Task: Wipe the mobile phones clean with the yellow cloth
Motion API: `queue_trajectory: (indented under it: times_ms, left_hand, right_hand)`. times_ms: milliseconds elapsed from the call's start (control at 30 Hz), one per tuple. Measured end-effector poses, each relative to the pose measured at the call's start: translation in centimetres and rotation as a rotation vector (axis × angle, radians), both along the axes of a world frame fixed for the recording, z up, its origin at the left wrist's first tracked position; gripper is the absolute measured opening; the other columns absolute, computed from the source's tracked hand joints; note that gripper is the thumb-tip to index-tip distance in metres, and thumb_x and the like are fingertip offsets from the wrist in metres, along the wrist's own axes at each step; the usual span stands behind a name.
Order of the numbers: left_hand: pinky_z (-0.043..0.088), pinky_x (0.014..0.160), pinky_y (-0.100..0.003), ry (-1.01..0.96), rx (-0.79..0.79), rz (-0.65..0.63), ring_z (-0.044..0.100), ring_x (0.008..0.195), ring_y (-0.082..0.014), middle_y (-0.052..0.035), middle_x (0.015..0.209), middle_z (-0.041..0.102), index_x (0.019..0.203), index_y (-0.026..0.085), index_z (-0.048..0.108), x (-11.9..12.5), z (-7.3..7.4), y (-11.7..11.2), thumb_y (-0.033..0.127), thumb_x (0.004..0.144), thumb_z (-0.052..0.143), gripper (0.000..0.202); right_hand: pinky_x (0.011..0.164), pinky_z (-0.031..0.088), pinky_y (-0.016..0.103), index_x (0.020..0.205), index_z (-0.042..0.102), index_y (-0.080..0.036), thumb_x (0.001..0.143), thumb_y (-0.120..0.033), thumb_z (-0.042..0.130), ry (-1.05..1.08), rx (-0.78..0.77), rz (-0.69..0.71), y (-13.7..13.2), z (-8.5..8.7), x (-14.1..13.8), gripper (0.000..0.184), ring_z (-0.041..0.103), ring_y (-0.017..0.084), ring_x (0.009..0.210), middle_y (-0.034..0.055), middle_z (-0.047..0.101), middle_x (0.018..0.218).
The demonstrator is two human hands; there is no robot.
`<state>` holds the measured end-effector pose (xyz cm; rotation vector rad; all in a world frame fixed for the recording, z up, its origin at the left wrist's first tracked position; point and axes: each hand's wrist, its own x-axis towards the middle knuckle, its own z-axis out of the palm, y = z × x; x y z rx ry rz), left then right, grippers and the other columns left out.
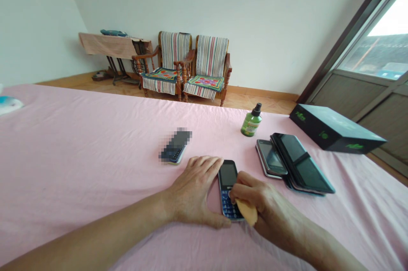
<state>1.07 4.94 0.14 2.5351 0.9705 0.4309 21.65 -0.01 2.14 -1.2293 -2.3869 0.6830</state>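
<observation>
A blue-black keypad phone (228, 174) lies face up on the pink cloth (95, 156) in front of me. My left hand (195, 192) holds it steady, fingertips at its upper left edge and thumb at its bottom end. In my right hand (262, 196), the fingers are closed round a yellow wiping cloth (247, 211), pressed against the right side of the keys. That hand hides part of the keypad. Beyond my left hand lies a stack of keypad phones (175, 147), partly blurred out.
To the right lie a silver-edged phone (271, 158) and a stack of larger dark phones or tablets (302, 162). Behind them stand a green spray bottle (251, 124) and a black box (334, 128). Two wooden armchairs (210, 65) and a covered sewing table (110, 45) are by the wall.
</observation>
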Motion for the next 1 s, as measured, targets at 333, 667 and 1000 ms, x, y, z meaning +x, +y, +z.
queue_trajectory:
  times_ms: [333,667,1000]
  left_hand:
    - [0.027,0.110,-0.055,-0.028,-0.008,-0.002,0.038,0.131,-0.0412,-0.0173,0.145,0.043,0.143,0.016,0.036,-0.1,0.0,0.0,0.074,0.054,0.073,0.113]
    - [0.027,0.110,-0.054,0.005,-0.002,-0.002,0.039,0.130,-0.0396,-0.0178,0.145,0.043,0.143,0.016,0.036,0.0,-0.1,0.1,0.074,0.057,0.072,0.110]
    - [0.027,0.109,-0.053,-0.014,0.010,-0.016,0.041,0.129,-0.0394,-0.0180,0.142,0.046,0.141,0.014,0.038,-0.1,0.0,0.1,0.072,0.056,0.075,0.110]
  right_hand:
    - [0.061,0.038,0.025,0.096,0.060,-0.019,0.069,0.006,0.051,0.171,-0.008,-0.106,0.0,-1.8,0.0,0.037,0.056,0.015,0.073,0.0028,0.056,0.089]
    - [0.057,0.037,0.023,0.082,0.064,-0.018,0.072,0.004,0.054,0.177,-0.026,-0.027,-0.3,-1.0,-0.1,0.027,0.056,0.014,0.069,0.0023,0.057,0.083]
    - [0.064,0.041,0.025,0.100,0.066,-0.020,0.072,0.008,0.052,0.230,-0.022,-0.076,-0.3,-2.3,-0.7,0.042,0.057,0.015,0.078,0.0038,0.057,0.092]
